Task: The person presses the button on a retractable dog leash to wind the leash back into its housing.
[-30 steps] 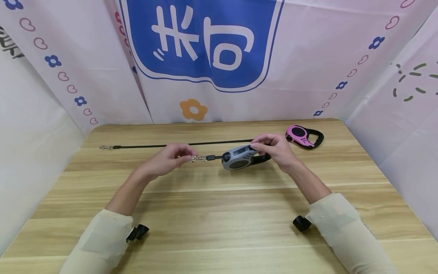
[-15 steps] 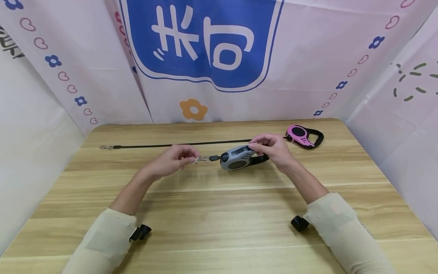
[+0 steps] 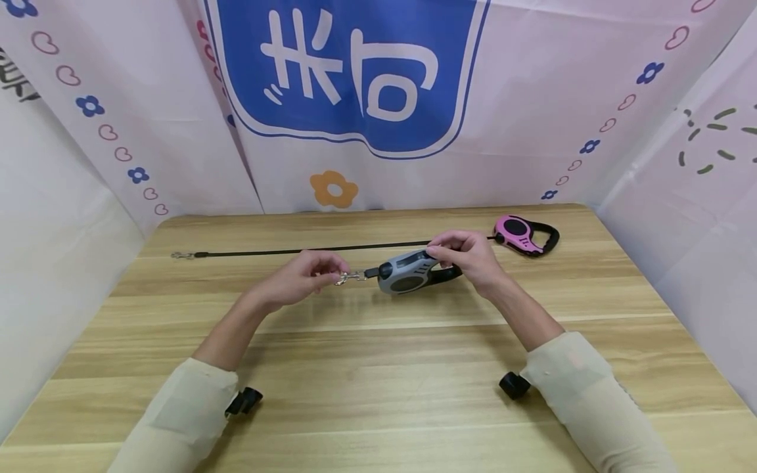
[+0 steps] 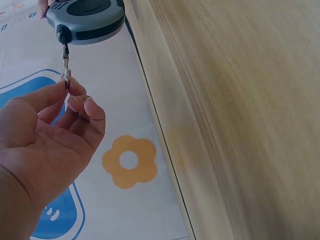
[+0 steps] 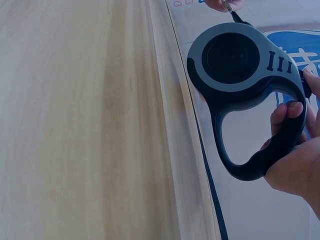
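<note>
A grey and black retractable dog leash (image 3: pixel 408 272) is held between both hands over the wooden table. My right hand (image 3: pixel 470 261) grips its black loop handle (image 5: pixel 285 142), fingers curled through the loop and thumb at the black button (image 5: pixel 305 82) on top. The left hand (image 3: pixel 298 281) pinches the leash's metal snap hook (image 4: pixel 65 67) between thumb and fingertips. Only a short bit of black strap (image 3: pixel 370 272) shows between hook and casing. In the right wrist view, the round face of the casing (image 5: pixel 230 55) is turned toward the camera.
Behind the hands, a pink and black retractable leash (image 3: pixel 514 228) lies at the table's back right. Its black cord (image 3: pixel 254 253) stretches left to a metal hook (image 3: pixel 182 255). A printed white cloth (image 3: pixel 532 98) hangs behind the wooden table (image 3: pixel 378 394).
My left hand has moved slightly right with the snap hook, bringing it nearer the casing, and the strap between them looks shorter. The right hand has shifted slightly left with the grey leash.
</note>
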The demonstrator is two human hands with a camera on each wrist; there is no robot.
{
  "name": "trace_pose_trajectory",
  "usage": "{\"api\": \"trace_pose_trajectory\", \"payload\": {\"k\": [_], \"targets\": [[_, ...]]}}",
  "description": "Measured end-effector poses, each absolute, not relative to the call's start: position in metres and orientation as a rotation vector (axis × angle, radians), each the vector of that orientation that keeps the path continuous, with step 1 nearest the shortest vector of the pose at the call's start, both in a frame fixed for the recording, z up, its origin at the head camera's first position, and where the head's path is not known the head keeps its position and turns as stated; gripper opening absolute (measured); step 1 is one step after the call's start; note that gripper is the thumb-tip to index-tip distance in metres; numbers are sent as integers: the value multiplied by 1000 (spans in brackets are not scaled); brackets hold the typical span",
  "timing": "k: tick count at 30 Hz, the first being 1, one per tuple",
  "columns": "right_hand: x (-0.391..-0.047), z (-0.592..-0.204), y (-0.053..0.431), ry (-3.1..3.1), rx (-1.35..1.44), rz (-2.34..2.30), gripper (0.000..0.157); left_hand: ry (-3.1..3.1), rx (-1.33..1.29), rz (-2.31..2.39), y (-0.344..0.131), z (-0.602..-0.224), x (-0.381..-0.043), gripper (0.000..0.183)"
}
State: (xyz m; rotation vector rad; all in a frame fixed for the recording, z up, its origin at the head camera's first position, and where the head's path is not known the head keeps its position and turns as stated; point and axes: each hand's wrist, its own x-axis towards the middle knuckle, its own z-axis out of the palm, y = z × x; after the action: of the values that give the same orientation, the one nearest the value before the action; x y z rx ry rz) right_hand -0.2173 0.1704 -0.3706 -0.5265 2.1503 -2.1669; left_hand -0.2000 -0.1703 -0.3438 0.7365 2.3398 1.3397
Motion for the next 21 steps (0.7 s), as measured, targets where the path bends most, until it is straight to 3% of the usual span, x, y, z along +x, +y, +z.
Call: {"api": "trace_pose_trajectory", "payload": {"k": [5, 11, 21], "targets": [[-217, -371, 170, 2135, -533, -2184, 13, 2337, 741, 1350, -170, -346, -202, 14], [-217, -370, 171, 2142, -526, -2182, 24, 2337, 737, 1352, -169, -346, -203, 16], [-216, -368, 170, 2134, -506, -2196, 19, 2332, 751, 1330, -168, -344, -201, 17]]}}
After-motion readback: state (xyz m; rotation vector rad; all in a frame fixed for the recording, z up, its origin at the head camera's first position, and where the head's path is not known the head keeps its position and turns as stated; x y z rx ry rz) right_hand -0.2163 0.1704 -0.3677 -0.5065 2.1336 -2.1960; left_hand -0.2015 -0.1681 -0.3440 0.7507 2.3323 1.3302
